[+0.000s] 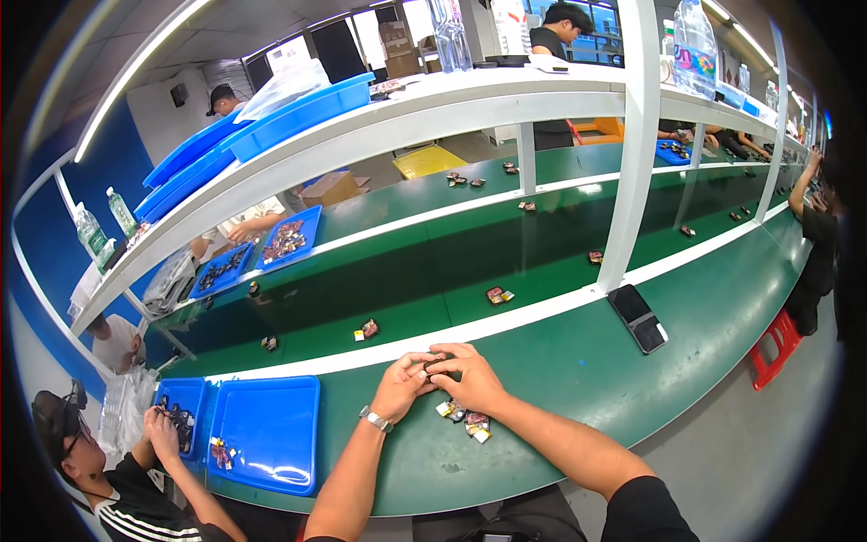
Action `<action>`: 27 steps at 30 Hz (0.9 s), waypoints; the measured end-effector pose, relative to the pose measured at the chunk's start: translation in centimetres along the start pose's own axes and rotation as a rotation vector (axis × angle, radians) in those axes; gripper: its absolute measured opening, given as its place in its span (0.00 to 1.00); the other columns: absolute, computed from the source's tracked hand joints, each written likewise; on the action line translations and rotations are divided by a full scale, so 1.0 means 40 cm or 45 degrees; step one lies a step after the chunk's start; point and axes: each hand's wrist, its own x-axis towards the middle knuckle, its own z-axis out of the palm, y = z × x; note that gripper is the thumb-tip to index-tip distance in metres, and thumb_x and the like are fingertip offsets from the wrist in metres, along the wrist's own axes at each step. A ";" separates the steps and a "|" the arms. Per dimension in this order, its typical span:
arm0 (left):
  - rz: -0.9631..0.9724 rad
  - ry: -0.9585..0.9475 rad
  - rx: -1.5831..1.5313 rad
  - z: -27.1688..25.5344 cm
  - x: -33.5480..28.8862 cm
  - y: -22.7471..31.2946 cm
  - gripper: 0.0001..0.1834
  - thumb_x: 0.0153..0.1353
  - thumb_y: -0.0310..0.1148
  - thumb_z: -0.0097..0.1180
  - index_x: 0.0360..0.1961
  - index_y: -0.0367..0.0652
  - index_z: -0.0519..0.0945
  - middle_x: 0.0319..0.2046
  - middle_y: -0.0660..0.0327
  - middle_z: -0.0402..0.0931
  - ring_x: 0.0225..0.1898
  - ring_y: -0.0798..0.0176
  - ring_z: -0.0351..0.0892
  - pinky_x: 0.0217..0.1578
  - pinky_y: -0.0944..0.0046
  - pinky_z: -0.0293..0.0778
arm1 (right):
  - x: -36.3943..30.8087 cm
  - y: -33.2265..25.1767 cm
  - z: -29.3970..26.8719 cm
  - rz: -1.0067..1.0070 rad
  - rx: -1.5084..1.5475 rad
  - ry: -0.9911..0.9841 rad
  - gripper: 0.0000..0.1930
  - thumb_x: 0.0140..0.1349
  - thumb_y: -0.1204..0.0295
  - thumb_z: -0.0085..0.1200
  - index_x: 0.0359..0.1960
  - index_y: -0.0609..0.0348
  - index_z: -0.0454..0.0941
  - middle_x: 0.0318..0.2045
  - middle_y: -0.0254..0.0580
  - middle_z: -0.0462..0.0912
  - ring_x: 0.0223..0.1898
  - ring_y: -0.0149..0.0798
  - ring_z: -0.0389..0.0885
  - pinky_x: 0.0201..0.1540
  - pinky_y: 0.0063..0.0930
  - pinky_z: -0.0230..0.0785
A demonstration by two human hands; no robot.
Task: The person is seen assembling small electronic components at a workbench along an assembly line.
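Green table [578,370] carries everything here. Both hands meet at its far edge: the left hand [402,384], with a watch [376,419] at the wrist, and the right hand [468,378] curl their fingers together around a small dark part [434,365], pinching it between them. Just beside the right wrist lie several more small parts [464,420]. A blue tray [266,434] sits to the left, a phone [638,318] to the right.
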 end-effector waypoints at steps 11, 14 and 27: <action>0.008 -0.019 -0.068 -0.009 0.001 0.001 0.16 0.68 0.27 0.50 0.56 0.37 0.70 0.54 0.55 0.74 0.52 0.61 0.77 0.54 0.59 0.76 | 0.003 0.010 0.001 -0.017 0.024 -0.048 0.09 0.54 0.73 0.62 0.38 0.51 0.87 0.56 0.37 0.77 0.58 0.44 0.70 0.60 0.37 0.66; 0.062 0.020 -0.106 -0.002 -0.002 0.003 0.17 0.68 0.28 0.51 0.56 0.38 0.70 0.57 0.54 0.73 0.53 0.61 0.77 0.54 0.59 0.76 | 0.009 0.000 0.002 -0.138 -0.030 -0.008 0.09 0.54 0.73 0.62 0.38 0.50 0.87 0.56 0.37 0.77 0.59 0.44 0.70 0.61 0.37 0.65; 0.096 0.070 -0.037 0.008 -0.003 0.003 0.15 0.68 0.25 0.48 0.55 0.37 0.70 0.55 0.55 0.75 0.50 0.64 0.79 0.51 0.63 0.78 | 0.011 0.001 -0.001 -0.102 -0.019 -0.112 0.12 0.56 0.75 0.60 0.41 0.50 0.85 0.62 0.38 0.71 0.65 0.46 0.64 0.66 0.39 0.60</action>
